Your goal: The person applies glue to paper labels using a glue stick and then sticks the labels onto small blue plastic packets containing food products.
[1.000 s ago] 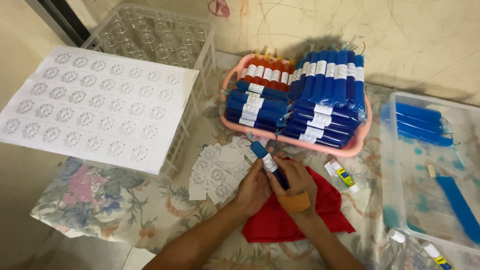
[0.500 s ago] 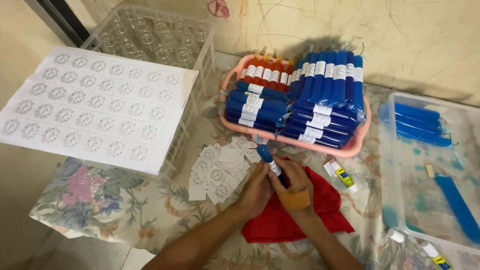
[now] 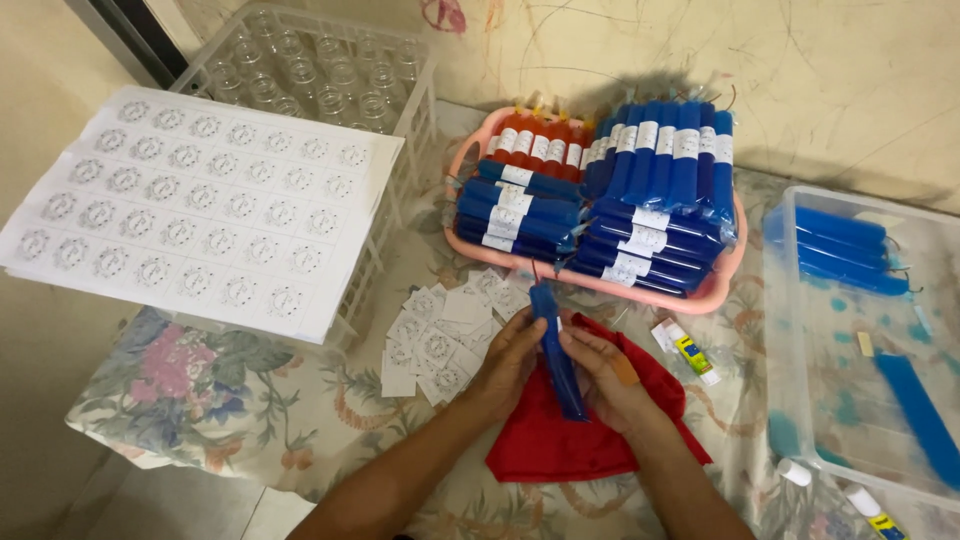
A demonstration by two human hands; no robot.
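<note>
Both hands meet over the red cloth (image 3: 580, 440) near the surface's front edge. Left hand (image 3: 510, 360) and right hand (image 3: 610, 375) close their fingers on one blue tube (image 3: 556, 350), pinching it from either side; it stands nearly upright between them, tilted slightly, likely so its side can be worked on. Cut labels (image 3: 440, 340) lie just left. The pink basket (image 3: 590, 280) of stacked tubes sits behind, towards the wall; a label sheet (image 3: 190, 210) rests on the rack (image 3: 400, 150) at the left edge.
</note>
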